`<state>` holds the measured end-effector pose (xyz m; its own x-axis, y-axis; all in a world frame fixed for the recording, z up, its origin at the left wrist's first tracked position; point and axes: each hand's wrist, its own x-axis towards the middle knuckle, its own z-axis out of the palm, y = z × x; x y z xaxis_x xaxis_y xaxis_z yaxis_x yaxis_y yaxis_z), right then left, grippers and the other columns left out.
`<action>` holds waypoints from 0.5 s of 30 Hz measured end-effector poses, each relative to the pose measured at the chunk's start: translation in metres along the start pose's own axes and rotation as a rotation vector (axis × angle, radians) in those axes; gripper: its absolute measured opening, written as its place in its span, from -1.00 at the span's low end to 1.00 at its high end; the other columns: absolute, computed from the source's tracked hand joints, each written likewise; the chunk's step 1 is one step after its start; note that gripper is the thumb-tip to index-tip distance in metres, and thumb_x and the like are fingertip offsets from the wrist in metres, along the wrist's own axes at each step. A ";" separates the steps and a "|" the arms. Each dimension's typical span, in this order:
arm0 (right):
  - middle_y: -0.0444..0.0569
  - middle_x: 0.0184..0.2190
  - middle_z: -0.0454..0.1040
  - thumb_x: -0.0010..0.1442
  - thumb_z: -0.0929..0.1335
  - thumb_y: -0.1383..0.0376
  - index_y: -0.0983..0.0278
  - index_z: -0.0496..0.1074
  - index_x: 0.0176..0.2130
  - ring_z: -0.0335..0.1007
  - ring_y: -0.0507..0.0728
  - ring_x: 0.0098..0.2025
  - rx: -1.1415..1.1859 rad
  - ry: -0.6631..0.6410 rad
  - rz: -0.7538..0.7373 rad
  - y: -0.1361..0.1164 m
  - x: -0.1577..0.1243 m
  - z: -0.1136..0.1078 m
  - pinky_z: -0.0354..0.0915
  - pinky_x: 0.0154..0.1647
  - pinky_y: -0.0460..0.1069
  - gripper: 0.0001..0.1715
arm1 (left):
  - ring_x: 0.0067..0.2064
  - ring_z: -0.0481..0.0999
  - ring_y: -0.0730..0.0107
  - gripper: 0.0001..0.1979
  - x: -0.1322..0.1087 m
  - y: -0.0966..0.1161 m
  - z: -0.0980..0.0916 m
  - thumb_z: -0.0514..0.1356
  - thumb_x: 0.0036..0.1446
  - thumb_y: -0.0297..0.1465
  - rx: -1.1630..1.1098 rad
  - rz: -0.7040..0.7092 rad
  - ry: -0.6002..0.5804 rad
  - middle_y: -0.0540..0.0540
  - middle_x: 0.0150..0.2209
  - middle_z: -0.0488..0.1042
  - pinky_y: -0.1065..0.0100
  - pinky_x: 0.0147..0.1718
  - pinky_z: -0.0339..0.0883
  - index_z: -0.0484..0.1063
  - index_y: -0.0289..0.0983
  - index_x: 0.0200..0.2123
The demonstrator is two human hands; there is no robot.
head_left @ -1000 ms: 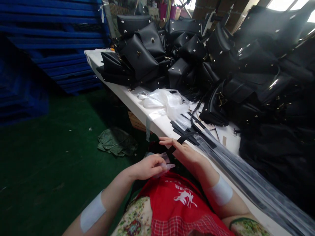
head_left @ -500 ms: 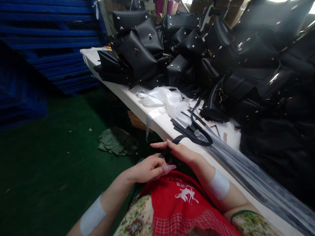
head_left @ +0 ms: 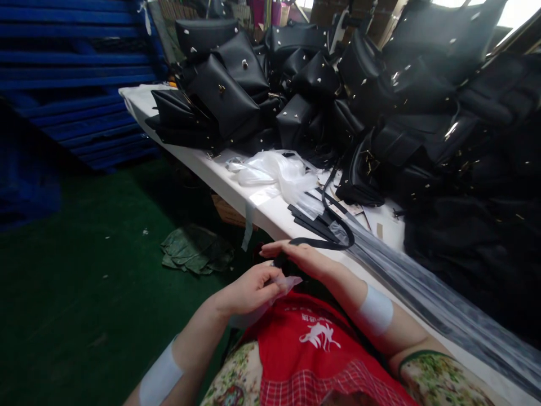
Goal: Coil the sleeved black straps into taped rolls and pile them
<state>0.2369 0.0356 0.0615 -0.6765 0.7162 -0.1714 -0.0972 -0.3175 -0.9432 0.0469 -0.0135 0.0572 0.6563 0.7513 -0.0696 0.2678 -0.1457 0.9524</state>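
While your left fingers [head_left: 270, 274] clamp clear film [head_left: 292, 282], your right fingers [head_left: 275, 248], grip unclear, apparently guide the strap [head_left: 323, 245]; next needs steady alignment.

A white-printed red apron [head_left: 310, 358] lies over floral, green-trimmed clothing [head_left: 435, 374].

Dim green floor [head_left: 105, 293]; blue pallets [head_left: 63, 59] stacked at left; white table [head_left: 276, 217]; bright window [head_left: 513, 16] upper right

Crumpled cloth [head_left: 196, 249] on green floor [head_left: 93, 304], blue pallets [head_left: 84, 70] beyond
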 end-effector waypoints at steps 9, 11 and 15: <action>0.03 -0.10 0.59 0.05 0.45 0.18 0.31 0.61 -0.18 0.44 0.23 0.00 0.085 -0.041 0.109 -0.003 0.014 0.014 0.20 0.15 0.09 -0.66 | -0.39 0.27 0.42 -0.69 0.001 -0.001 -0.003 0.13 0.20 -0.22 -0.014 -0.105 0.090 0.01 -0.47 0.30 0.44 -0.40 0.18 0.36 -0.30 -0.49; 0.03 -0.14 0.59 0.04 0.45 0.15 0.31 0.60 -0.19 0.47 0.22 -0.04 0.114 0.000 0.141 -0.003 0.021 0.013 0.23 0.10 0.08 -0.64 | -0.37 0.30 0.40 -0.67 -0.003 -0.003 -0.006 0.13 0.19 -0.19 0.021 -0.126 0.136 -0.02 -0.43 0.33 0.43 -0.38 0.20 0.36 -0.30 -0.50; 0.10 -0.27 0.61 0.16 0.33 0.01 0.37 0.57 -0.26 0.53 0.18 -0.17 0.389 0.399 0.128 -0.008 0.040 0.001 0.25 0.07 0.13 -0.52 | -0.35 0.35 0.37 -0.66 -0.011 -0.010 -0.013 0.11 0.18 -0.19 0.091 -0.112 0.151 -0.04 -0.39 0.36 0.42 -0.35 0.24 0.42 -0.30 -0.50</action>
<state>0.2096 0.0659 0.0626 -0.3797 0.8124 -0.4425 -0.3458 -0.5684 -0.7466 0.0279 -0.0115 0.0523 0.5077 0.8530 -0.1214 0.4000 -0.1086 0.9100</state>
